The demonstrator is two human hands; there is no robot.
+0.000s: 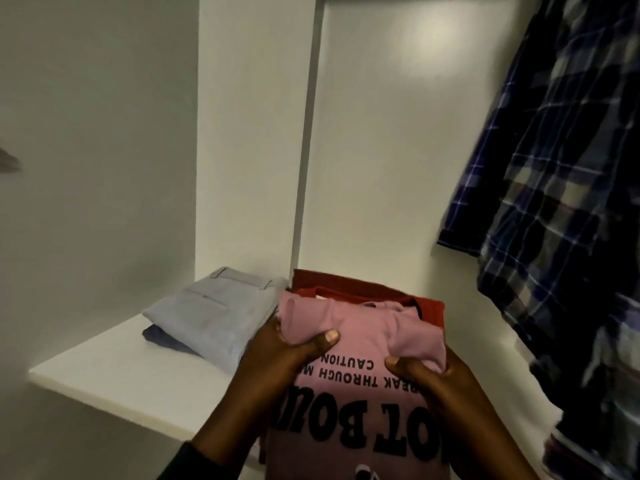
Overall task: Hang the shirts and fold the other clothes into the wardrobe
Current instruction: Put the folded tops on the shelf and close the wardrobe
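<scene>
A folded pink T-shirt (363, 341) with black lettering lies on top of a folded red garment (374, 292) on the white wardrobe shelf (114, 368). My left hand (287, 351) grips the pink shirt's left edge, thumb on top. My right hand (436, 379) grips its right edge the same way. To the left on the shelf lie folded light grey trousers (214, 317) over a dark blue garment (162, 337). A blue plaid shirt (561, 202) hangs at the right.
A white vertical divider panel (308, 140) stands behind the folded clothes. The wardrobe's white back wall (398, 133) fills the rear. The shelf's front edge runs diagonally toward me at lower left.
</scene>
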